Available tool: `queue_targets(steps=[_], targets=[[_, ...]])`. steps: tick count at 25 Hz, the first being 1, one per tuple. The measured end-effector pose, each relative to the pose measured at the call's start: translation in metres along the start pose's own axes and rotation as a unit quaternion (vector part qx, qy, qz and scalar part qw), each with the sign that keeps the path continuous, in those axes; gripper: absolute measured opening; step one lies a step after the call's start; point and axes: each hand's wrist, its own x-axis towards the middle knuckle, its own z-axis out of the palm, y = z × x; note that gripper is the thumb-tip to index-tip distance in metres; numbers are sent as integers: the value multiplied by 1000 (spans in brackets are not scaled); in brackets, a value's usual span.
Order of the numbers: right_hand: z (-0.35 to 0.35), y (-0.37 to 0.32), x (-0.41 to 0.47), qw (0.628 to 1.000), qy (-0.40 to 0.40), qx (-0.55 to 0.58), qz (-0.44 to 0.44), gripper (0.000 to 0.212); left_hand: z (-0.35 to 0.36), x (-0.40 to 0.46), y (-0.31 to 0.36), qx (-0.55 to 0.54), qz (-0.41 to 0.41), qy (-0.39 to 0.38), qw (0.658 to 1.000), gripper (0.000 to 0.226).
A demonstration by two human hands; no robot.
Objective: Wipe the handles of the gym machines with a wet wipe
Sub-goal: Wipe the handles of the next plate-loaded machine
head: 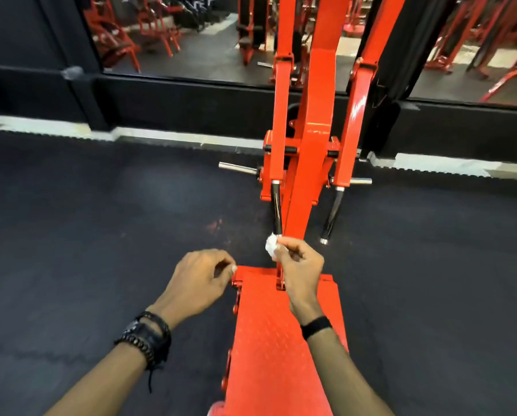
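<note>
Pinched loosely in the right hand [299,262] below the left handle [276,210], the crumpled wet wipe [271,244] might slip; the left hand [201,279] curls empty.

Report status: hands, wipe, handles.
Right hand pinching wipe at left handle tip. Left hand loosely curled, holding nothing visible. Right handle unobstructed.

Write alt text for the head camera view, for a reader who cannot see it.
A person's right hand pinches a crumpled white wet wipe at the lower end of a black handle on a red gym machine. The left hand hovers beside it, fingers loosely curled, holding nothing visible. A second black handle hangs to the right, above dark rubber flooring.
</note>
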Motion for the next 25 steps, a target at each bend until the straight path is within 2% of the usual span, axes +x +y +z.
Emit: queue_targets(steps=[3,6,11,14,17,20,25], targets=[[40,21,22,999,40,-3,16,13,-16,58,-49,-13,28,6,1000,11],[69,40,46,997,81,-9,18,11,-11,109,-88,-18,80,-32,996,19],[146,63,80,964,266,-11,28,11,-24,208,-153,31,221,-148,964,35],[178,53,93,957,287,-32,18,12,-41,250,-168,49,309,-177,933,44],[197,53,103,937,346,-42,13,14,-39,301,-179,42,352,-178,918,46],[190,57,111,919,384,-89,15,16,-28,326,-178,24,386,-200,900,48],[181,70,136,890,446,-96,17,22,-5,386,-174,28,455,-212,865,47]])
